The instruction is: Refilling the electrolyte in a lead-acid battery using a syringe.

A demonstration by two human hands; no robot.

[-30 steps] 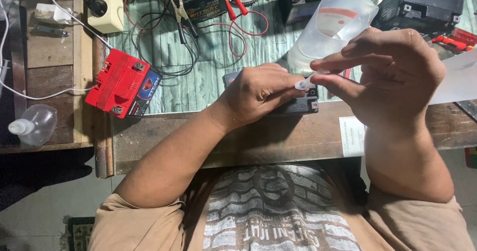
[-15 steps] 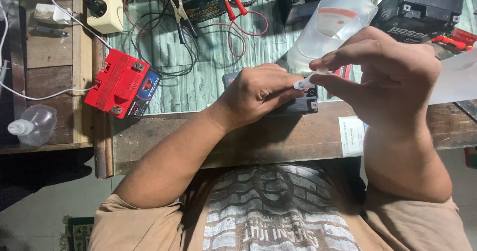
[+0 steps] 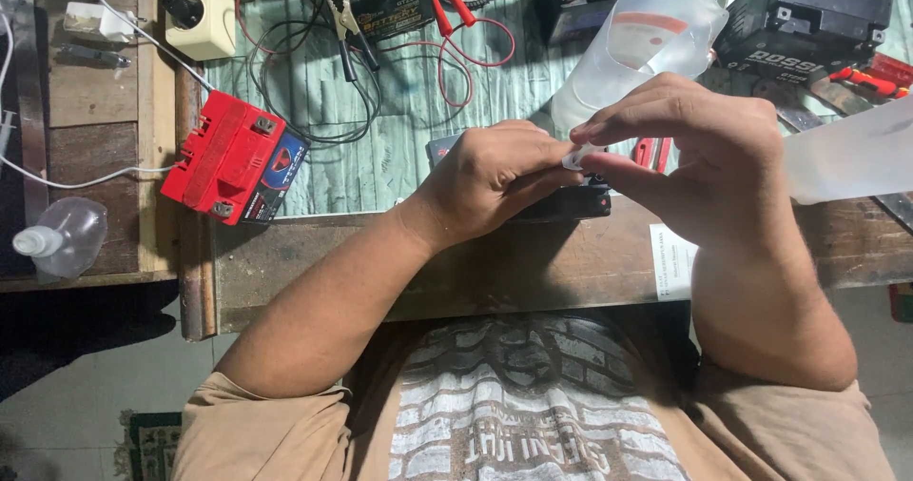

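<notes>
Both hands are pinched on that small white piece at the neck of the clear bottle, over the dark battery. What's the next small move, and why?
Probably keep the right hand steady on the tilted clear bottle and let the left hand work the small white piece at its neck: both fingertip pinches meet there, right above the dark battery, so little shifting seems safest.

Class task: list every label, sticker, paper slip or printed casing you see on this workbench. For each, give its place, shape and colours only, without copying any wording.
Red battery: left of the hands, boxy, with a dark blue and red side label.
Black battery: top right, boxy, white print on its side.
Black battery with clamps: top centre, yellow print on its label.
Paper slip: table's front edge, under the right hand, white rectangle with small dark print.
</notes>
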